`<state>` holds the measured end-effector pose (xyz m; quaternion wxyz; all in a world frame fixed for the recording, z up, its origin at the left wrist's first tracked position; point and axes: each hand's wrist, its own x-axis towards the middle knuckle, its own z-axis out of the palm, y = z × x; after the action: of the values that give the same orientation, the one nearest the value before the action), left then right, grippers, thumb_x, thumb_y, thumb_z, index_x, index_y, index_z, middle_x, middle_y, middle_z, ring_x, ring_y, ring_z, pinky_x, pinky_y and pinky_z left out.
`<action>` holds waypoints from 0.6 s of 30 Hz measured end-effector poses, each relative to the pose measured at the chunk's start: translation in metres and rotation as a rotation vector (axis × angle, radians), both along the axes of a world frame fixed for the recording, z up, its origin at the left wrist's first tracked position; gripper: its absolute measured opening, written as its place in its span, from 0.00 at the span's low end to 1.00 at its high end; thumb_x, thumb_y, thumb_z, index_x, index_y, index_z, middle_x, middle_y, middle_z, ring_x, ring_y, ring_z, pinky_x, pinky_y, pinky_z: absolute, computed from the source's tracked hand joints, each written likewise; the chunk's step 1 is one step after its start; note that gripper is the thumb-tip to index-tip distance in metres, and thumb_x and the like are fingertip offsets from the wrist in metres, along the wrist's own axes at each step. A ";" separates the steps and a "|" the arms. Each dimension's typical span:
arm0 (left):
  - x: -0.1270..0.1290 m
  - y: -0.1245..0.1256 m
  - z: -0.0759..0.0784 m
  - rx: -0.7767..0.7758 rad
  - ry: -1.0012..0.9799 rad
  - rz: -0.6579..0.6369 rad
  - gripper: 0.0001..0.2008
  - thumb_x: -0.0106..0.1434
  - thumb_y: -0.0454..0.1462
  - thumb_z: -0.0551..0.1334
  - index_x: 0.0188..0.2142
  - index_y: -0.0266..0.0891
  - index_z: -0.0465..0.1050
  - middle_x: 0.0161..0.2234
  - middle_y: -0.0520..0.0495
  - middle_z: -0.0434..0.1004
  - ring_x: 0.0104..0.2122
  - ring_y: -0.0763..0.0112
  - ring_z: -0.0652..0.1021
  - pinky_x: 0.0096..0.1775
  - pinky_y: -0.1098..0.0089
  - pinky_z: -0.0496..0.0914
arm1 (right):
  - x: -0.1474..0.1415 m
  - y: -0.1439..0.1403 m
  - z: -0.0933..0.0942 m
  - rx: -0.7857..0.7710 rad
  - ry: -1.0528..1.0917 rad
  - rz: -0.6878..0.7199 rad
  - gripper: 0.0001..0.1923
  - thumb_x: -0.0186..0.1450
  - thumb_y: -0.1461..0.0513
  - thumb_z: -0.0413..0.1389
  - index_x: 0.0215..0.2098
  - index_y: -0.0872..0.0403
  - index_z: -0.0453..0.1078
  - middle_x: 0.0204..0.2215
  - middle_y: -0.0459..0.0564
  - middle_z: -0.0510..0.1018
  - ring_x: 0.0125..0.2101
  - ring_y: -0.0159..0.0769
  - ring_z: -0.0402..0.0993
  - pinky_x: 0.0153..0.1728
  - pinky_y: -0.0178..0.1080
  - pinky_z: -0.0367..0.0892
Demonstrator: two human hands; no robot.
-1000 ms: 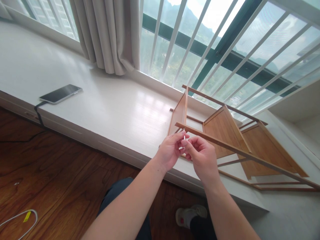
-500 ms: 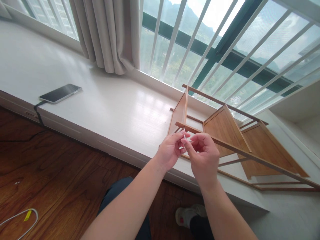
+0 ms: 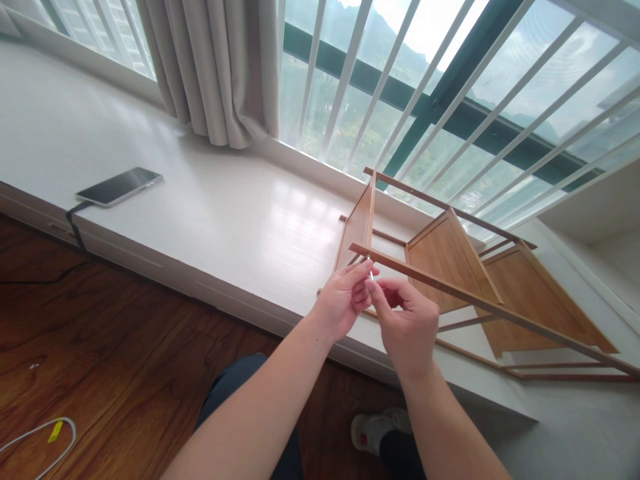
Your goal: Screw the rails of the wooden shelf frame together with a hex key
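Note:
A brown wooden shelf frame (image 3: 453, 291) lies on its side on the white window ledge. At the near end of its front rail, my left hand (image 3: 344, 297) pinches a thin silver metal rod (image 3: 371, 273) between thumb and forefinger. The rod's upper end meets a small metal fitting just under the rail; whether it is a hex key or a screw I cannot tell. My right hand (image 3: 406, 319) is closed, its thumb and forefinger pinching the rod's lower end. Its other fingers are curled in and partly hidden.
A phone or tablet (image 3: 121, 186) lies on the ledge (image 3: 225, 220) at left, with a black strap or cable hanging over the edge. A grey curtain (image 3: 210, 73) and white window bars (image 3: 345, 73) stand behind. A white cable (image 3: 74, 433) is on the wooden floor.
My right hand's fingers have shifted slightly downward along the rod, and more of the rod shows. My left hand and the shelf frame stay nearly in place.

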<state>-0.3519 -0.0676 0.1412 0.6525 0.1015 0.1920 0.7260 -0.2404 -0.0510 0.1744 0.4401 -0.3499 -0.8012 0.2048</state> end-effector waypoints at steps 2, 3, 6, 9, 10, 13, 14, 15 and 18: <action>0.000 0.000 0.000 0.002 0.021 0.005 0.16 0.55 0.45 0.75 0.30 0.34 0.76 0.17 0.59 0.62 0.16 0.86 0.60 0.18 0.81 0.53 | -0.002 -0.001 -0.001 -0.179 0.058 0.026 0.11 0.67 0.54 0.63 0.35 0.53 0.80 0.26 0.47 0.82 0.24 0.34 0.75 0.29 0.36 0.70; 0.000 0.000 0.000 0.002 0.036 0.006 0.17 0.55 0.46 0.74 0.29 0.35 0.75 0.16 0.59 0.61 0.15 0.85 0.59 0.17 0.80 0.53 | -0.004 -0.002 -0.002 -0.276 0.091 0.046 0.12 0.66 0.52 0.63 0.35 0.53 0.80 0.25 0.47 0.81 0.24 0.34 0.74 0.27 0.36 0.70; 0.000 0.000 0.001 -0.010 0.101 -0.018 0.18 0.56 0.49 0.72 0.29 0.38 0.73 0.13 0.59 0.61 0.12 0.79 0.62 0.15 0.76 0.58 | -0.008 -0.002 -0.004 -0.516 0.181 0.129 0.17 0.66 0.50 0.62 0.29 0.54 0.78 0.19 0.45 0.75 0.19 0.30 0.68 0.21 0.34 0.64; 0.000 -0.001 0.003 -0.031 0.138 -0.037 0.19 0.55 0.51 0.71 0.29 0.39 0.72 0.12 0.59 0.63 0.10 0.74 0.64 0.12 0.72 0.60 | -0.011 0.001 -0.006 -0.682 0.256 0.216 0.19 0.67 0.50 0.62 0.26 0.55 0.76 0.16 0.43 0.71 0.17 0.28 0.62 0.19 0.33 0.59; -0.001 -0.001 0.004 -0.038 0.140 -0.036 0.19 0.54 0.51 0.71 0.29 0.39 0.72 0.12 0.59 0.64 0.09 0.74 0.64 0.11 0.72 0.60 | -0.012 0.002 -0.007 -0.720 0.275 0.234 0.19 0.67 0.50 0.62 0.26 0.55 0.76 0.16 0.43 0.71 0.17 0.28 0.62 0.19 0.32 0.58; -0.002 -0.003 0.006 -0.041 0.147 -0.037 0.19 0.54 0.50 0.72 0.29 0.38 0.71 0.12 0.59 0.65 0.09 0.74 0.64 0.11 0.72 0.61 | -0.012 0.003 -0.009 -0.758 0.291 0.249 0.19 0.66 0.49 0.62 0.28 0.55 0.76 0.17 0.43 0.71 0.17 0.28 0.62 0.19 0.32 0.57; -0.003 -0.003 0.006 -0.037 0.152 -0.037 0.18 0.54 0.50 0.71 0.29 0.38 0.71 0.12 0.59 0.64 0.09 0.74 0.64 0.11 0.72 0.61 | -0.012 0.002 -0.009 -0.751 0.289 0.248 0.19 0.66 0.49 0.62 0.27 0.55 0.76 0.17 0.43 0.71 0.17 0.28 0.62 0.19 0.32 0.58; -0.003 -0.004 0.006 -0.031 0.159 -0.036 0.18 0.55 0.50 0.71 0.29 0.38 0.71 0.12 0.59 0.64 0.09 0.74 0.64 0.11 0.72 0.61 | -0.012 0.001 -0.009 -0.740 0.285 0.247 0.19 0.66 0.49 0.62 0.27 0.55 0.75 0.17 0.43 0.71 0.17 0.27 0.61 0.19 0.32 0.58; -0.003 -0.007 0.004 -0.013 0.186 -0.039 0.18 0.56 0.51 0.70 0.30 0.39 0.72 0.11 0.59 0.63 0.09 0.74 0.64 0.12 0.72 0.62 | -0.012 -0.002 -0.008 -0.697 0.270 0.244 0.19 0.66 0.49 0.62 0.26 0.55 0.74 0.17 0.43 0.70 0.17 0.27 0.61 0.19 0.32 0.59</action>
<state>-0.3551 -0.0744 0.1456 0.6467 0.1678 0.2545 0.6991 -0.2524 -0.0531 0.1659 0.3685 -0.3506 -0.6543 0.5597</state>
